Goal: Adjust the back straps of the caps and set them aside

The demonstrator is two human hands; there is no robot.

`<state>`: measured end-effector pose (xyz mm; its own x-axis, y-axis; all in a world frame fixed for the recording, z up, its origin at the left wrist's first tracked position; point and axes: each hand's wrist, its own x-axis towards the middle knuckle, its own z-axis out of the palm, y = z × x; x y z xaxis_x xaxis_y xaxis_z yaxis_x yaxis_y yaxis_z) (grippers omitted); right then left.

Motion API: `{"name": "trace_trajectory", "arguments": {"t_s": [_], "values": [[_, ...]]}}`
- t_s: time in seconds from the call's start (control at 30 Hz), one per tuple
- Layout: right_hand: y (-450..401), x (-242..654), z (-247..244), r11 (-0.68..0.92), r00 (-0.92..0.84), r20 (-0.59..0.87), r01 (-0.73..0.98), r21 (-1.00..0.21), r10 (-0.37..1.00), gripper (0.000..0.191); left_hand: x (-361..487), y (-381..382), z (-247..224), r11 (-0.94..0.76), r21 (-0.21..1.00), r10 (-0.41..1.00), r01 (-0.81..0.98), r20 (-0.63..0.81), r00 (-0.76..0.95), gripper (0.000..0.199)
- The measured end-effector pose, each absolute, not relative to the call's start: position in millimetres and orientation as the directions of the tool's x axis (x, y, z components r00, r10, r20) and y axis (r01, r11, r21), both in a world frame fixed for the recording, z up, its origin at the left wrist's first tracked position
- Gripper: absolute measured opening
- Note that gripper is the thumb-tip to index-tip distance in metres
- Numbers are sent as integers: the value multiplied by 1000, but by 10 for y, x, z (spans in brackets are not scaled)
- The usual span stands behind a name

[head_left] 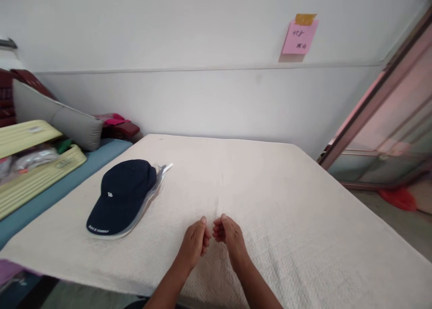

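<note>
My left hand [196, 239] and my right hand [229, 237] face each other over the near middle of the cloth-covered table [256, 174]. Their fingers are curled in, thumbs on top, with a small gap between the hands. Nothing shows in either one. To the left of my left hand, apart from it, lies a navy baseball cap [126, 192] with a small white emblem and white lettering on its brim. A paler grey-white layer [143, 214], perhaps another cap, shows beneath it, with strap or tag ends sticking out at the back.
A blue bench [111, 148] along the left bears a grey cushion [76, 124] and a yellow slatted basket [40, 174] with bagged things. A pink note [299, 37] is taped to the white wall [202, 102]. At right stands a glass-panelled sliding door [388, 133].
</note>
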<state>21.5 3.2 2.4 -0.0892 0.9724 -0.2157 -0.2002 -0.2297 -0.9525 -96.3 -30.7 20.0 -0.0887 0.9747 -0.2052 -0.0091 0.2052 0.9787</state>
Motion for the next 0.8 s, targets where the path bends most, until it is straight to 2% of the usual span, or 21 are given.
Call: {"name": "trace_trajectory", "arguments": {"t_s": [0.33, 0.53, 0.7, 0.8], "values": [[92, 382, 124, -234, -76, -222, -254, -938, 972, 52, -956, -254, 266, 244, 966, 963, -86, -252, -93, 62], [64, 656, 585, -102, -70, -84, -326, -940, 994, 68, -995, -328, 625, 285, 933, 954, -218, -298, -30, 72], [-94, 911, 871, 21, -79, 48, -302, -953, 996, 73, -964, -471, 932, 213, 956, 977, -203, -209, 45, 74], [-184, 997, 976, 37, -83, 65, -299, -953, 994, 75, -904, -538, 1025, 200, 963, 979, -183, -191, 68, 75]]}}
